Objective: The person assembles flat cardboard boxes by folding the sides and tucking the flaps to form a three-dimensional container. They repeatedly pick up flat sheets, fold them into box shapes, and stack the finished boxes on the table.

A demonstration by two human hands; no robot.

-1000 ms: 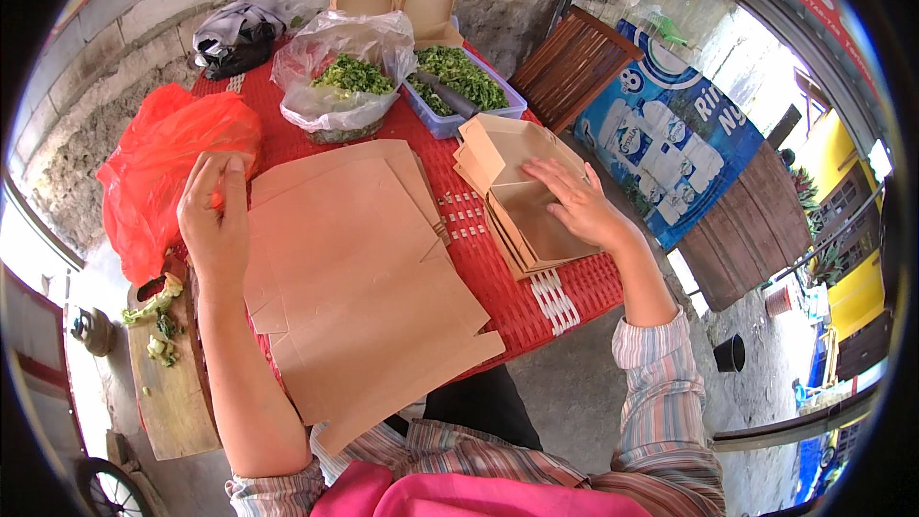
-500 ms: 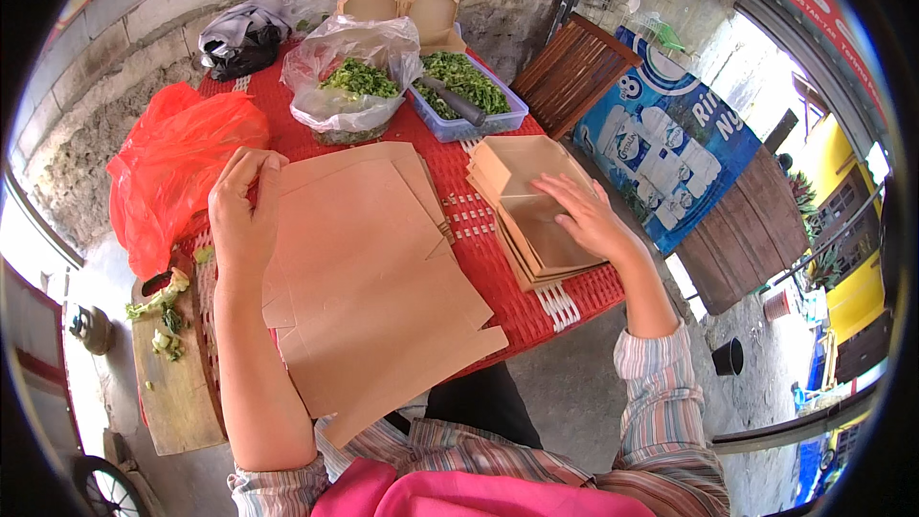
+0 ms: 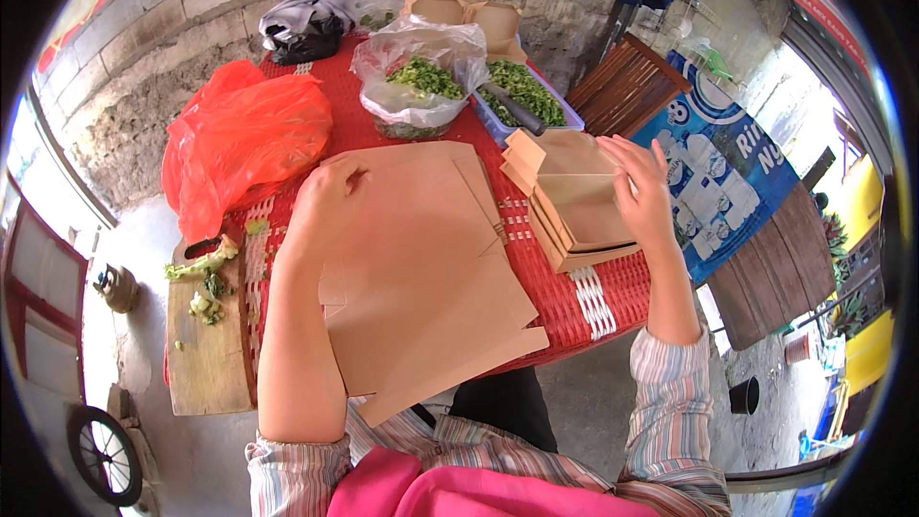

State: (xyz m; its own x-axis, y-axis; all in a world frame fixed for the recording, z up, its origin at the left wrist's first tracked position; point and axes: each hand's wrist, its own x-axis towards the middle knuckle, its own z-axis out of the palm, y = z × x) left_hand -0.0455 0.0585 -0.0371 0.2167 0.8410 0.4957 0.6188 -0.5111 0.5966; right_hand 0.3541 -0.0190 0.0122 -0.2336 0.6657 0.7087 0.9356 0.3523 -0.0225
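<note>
A stack of flat brown cardboard box blanks (image 3: 421, 268) lies on the red woven table in front of me. Over the blanks' upper left edge, my left hand (image 3: 330, 196) is closed with curled fingers; what they hold, if anything, is hidden. To the right sits a pile of folded brown cardboard boxes (image 3: 586, 211), the top one with its lid laid back. Beside that box's right rim is my right hand (image 3: 643, 187), fingers stretched and apart; I cannot tell whether it touches the rim.
A red plastic bag (image 3: 244, 139) lies left of the blanks, near a wooden cutting board (image 3: 206, 364) with vegetable scraps. Farther back are a clear bag of chopped greens (image 3: 421, 77) and a blue tray (image 3: 572, 120) of greens with a dark-handled tool (image 3: 517, 107) across it.
My right hand has moved from inside the top box to its right rim. The left hand remains curled, slightly farther over the blanks. The whole view has shifted.
</note>
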